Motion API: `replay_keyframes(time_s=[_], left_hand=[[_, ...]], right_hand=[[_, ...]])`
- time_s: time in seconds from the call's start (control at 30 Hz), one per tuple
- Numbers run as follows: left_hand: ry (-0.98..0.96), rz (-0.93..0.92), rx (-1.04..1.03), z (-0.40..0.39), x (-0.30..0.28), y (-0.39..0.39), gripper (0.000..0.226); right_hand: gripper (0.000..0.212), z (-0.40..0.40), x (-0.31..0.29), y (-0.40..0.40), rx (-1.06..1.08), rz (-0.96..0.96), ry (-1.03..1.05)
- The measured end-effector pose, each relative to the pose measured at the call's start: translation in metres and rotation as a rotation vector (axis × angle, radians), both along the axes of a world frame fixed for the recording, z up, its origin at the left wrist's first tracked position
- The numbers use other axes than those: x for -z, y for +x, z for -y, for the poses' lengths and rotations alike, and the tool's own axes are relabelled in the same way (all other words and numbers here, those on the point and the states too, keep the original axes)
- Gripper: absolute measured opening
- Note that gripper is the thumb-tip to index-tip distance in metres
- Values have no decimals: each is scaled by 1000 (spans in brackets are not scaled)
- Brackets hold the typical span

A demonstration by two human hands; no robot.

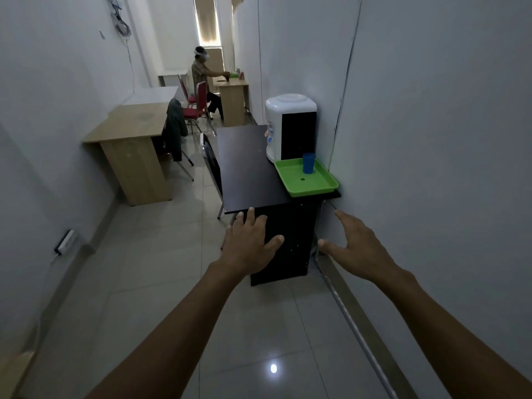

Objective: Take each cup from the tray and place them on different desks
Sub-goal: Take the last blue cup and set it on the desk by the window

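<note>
blue cup (308, 163) stands upright in the far part of the green tray (299, 185), which sits on the near right corner of the black desk (244, 165), just in front of a white water dispenser (283, 122). both arms reach forward, short of the desk: left hand (250, 240) and right hand (355, 246) are spread flat, fingers straight, holding nothing. a wooden desk (129, 128) stands across the aisle; farther back a person (203, 74) sits at another, possibly handling something.

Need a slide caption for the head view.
Both open hands reach toward blue cup on green tray.
</note>
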State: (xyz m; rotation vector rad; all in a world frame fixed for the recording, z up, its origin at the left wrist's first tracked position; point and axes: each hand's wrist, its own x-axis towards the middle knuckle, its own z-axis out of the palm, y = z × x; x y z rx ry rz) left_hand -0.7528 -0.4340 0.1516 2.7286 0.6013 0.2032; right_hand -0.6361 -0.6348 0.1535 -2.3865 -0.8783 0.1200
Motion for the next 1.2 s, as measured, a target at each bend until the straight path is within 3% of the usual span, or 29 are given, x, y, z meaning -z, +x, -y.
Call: replay_keyframes(time_s=[0.2,0.5,0.7,1.2], left_hand=[[14,-63,18,-72,15,129,70],[-103,31,-15,-153,11,311,67],[-170,78,1,-203,30,412,64],[-239,-33,105,-343,94,631,59]], right_hand=[[84,-72,11,129,4,4,31],[81,-162,8,312,32,-20,48],[82,-218,34,408,39,-62,32],[81,-357,102,597,228,-186,7]])
